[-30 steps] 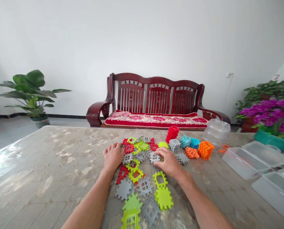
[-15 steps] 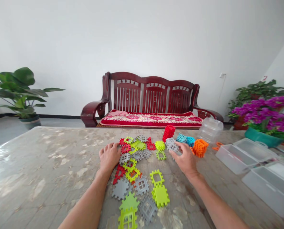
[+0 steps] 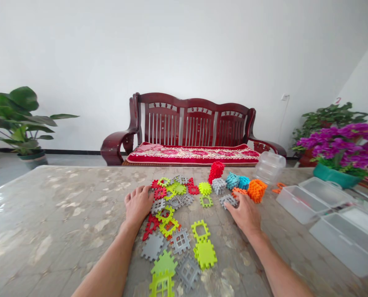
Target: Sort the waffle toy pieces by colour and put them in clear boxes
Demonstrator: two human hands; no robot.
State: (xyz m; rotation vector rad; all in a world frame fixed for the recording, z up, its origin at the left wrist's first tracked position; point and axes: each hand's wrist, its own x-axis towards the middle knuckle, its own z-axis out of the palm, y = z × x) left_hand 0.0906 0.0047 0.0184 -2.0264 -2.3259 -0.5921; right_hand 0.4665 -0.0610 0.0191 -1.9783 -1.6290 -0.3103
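Note:
My right hand [image 3: 246, 212] has its thumb and fingers at a grey window tile [image 3: 228, 201], which looks pinched at its right edge just above the table. Behind that tile stands a stack of grey tiles [image 3: 218, 186], with an orange tile [image 3: 239, 191] close to my fingertips. My left hand [image 3: 139, 203] lies palm down, fingers stretched out, along the left edge of a loose spread of interlocking plastic tiles [image 3: 180, 189] in red, lime and grey. Nearest its fingertips are a red frame tile [image 3: 160, 193] and a grey window tile [image 3: 158, 206].
Further stacks are red [image 3: 216, 171], blue [image 3: 232, 180] and orange [image 3: 257, 190]. Lime tiles [image 3: 205, 254] lie between my forearms. Clear plastic boxes [image 3: 345, 243] and a purple flower pot [image 3: 335, 175] stand at right. A wooden sofa [image 3: 199, 119] is beyond the table [image 3: 63, 206].
My right hand has moved from the grey stack toward me, slightly right, bringing a grey window tile away from it. My left hand stays beside the pile. The view has shifted slightly.

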